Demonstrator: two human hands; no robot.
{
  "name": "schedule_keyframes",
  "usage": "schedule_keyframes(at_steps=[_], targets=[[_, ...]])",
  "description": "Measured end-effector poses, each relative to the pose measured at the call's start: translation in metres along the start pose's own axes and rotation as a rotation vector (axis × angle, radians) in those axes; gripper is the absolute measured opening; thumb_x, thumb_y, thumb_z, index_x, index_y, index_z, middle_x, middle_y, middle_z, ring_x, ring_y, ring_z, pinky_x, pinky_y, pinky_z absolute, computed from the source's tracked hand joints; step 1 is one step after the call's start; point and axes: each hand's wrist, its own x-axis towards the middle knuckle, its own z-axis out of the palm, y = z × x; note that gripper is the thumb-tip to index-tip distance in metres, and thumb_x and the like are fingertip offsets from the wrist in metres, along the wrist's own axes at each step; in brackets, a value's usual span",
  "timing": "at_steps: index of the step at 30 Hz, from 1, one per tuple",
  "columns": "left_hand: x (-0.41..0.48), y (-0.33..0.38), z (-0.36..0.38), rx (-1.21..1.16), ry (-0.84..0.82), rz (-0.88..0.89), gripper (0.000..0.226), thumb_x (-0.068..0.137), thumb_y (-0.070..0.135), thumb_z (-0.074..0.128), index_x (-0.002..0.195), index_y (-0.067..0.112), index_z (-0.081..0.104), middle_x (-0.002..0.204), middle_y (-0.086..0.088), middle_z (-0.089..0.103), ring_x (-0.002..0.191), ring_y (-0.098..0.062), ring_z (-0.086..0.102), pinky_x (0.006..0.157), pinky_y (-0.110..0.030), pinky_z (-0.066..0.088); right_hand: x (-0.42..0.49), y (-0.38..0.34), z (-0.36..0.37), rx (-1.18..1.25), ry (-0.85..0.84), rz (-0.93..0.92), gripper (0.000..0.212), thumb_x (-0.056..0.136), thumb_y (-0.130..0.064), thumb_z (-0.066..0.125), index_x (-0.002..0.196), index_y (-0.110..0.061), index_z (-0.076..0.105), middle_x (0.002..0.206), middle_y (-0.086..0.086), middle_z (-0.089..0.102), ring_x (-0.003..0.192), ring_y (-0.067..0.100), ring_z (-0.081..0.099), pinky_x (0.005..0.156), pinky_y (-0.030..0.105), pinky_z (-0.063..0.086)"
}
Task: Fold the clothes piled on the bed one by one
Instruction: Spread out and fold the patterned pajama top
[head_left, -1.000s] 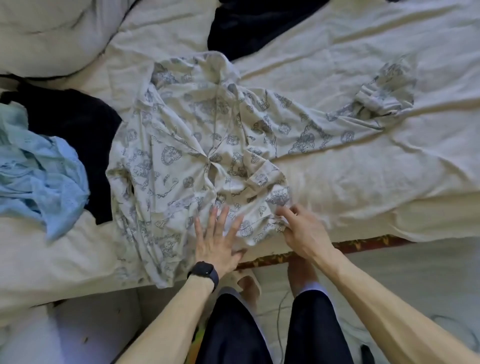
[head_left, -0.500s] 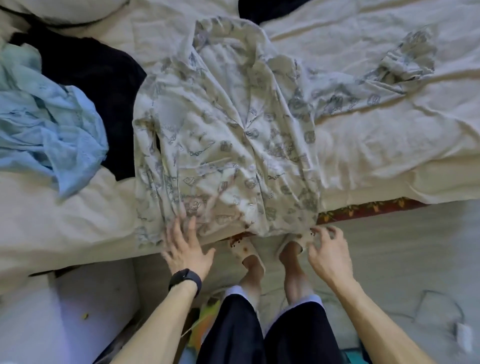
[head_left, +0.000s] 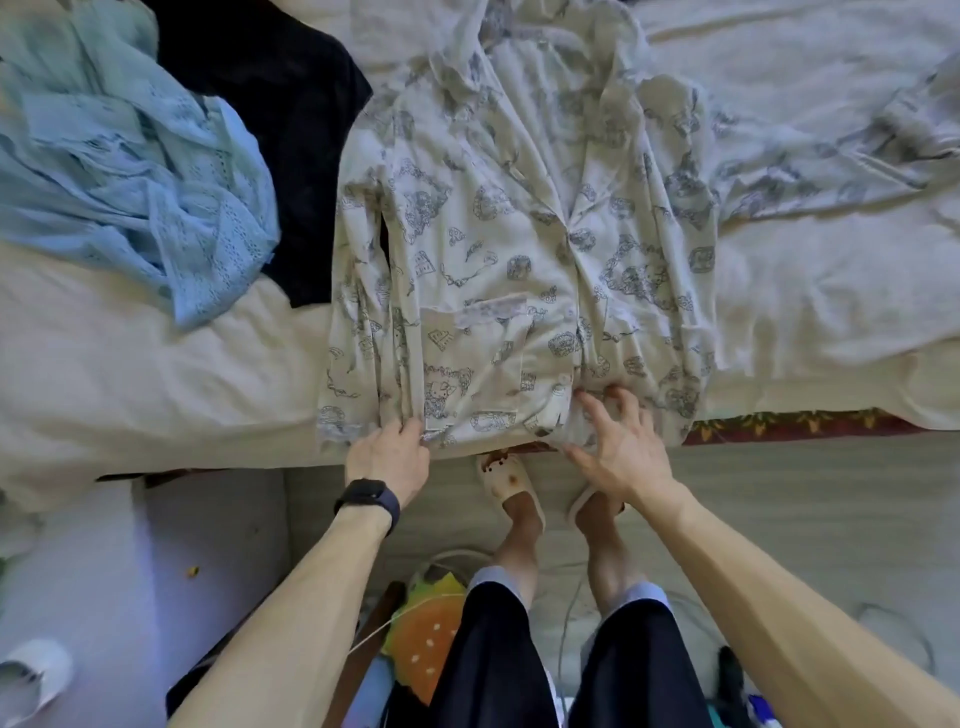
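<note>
Pinching the hem of the printed shirt (head_left: 498, 249) with the left hand (head_left: 387, 460), fingers (head_left: 410, 428) curled, tips hidden in fabric. Touching that hem with the right hand (head_left: 623, 457), fingers spread apart. Spread front-up at the near edge of the bed (head_left: 156, 374), collar cut off above. Crowded leftward by a blue garment (head_left: 130, 171) and a black garment (head_left: 280, 104); bare sheet (head_left: 810, 291) rightward.

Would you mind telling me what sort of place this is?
Most likely a home bedroom: a bed with a rumpled cream sheet, a printed shirt and a blue garment lying loose on it, and slippers worn beside it.
</note>
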Motion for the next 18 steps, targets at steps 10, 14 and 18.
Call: schedule_keyframes(at_steps=[10, 14, 18], targets=[[0.007, 0.024, -0.046, 0.005, -0.132, 0.049, 0.041, 0.098, 0.032, 0.042, 0.139, 0.03, 0.044, 0.136, -0.003, 0.048, 0.12, -0.027, 0.052, 0.091, -0.039, 0.047, -0.013, 0.009, -0.049, 0.17, 0.011, 0.023, 0.062, 0.098, -0.042, 0.059, 0.153, -0.026, 0.037, 0.158, 0.012, 0.031, 0.144, 0.033, 0.032, 0.116, 0.043, 0.032], [0.065, 0.096, -0.108, -0.201, 0.093, 0.188, 0.035, 0.099, 0.033, 0.045, 0.133, 0.029, 0.052, 0.131, 0.001, 0.049, 0.117, -0.024, 0.053, 0.091, -0.038, 0.046, 0.027, 0.022, -0.113, 0.367, 0.227, 0.03, 0.051, 0.097, -0.037, 0.063, 0.143, -0.02, 0.05, 0.139, 0.005, 0.047, 0.128, 0.023, 0.049, 0.106, 0.037, 0.042], [0.139, 0.168, -0.183, -0.252, 0.225, 0.267, 0.044, 0.094, 0.039, 0.053, 0.136, 0.027, 0.049, 0.138, -0.001, 0.046, 0.125, -0.025, 0.047, 0.097, -0.041, 0.043, 0.093, 0.05, -0.197, 0.423, 0.407, 0.089, 0.05, 0.098, -0.035, 0.062, 0.142, -0.013, 0.052, 0.142, 0.01, 0.05, 0.132, 0.027, 0.049, 0.111, 0.044, 0.04]])
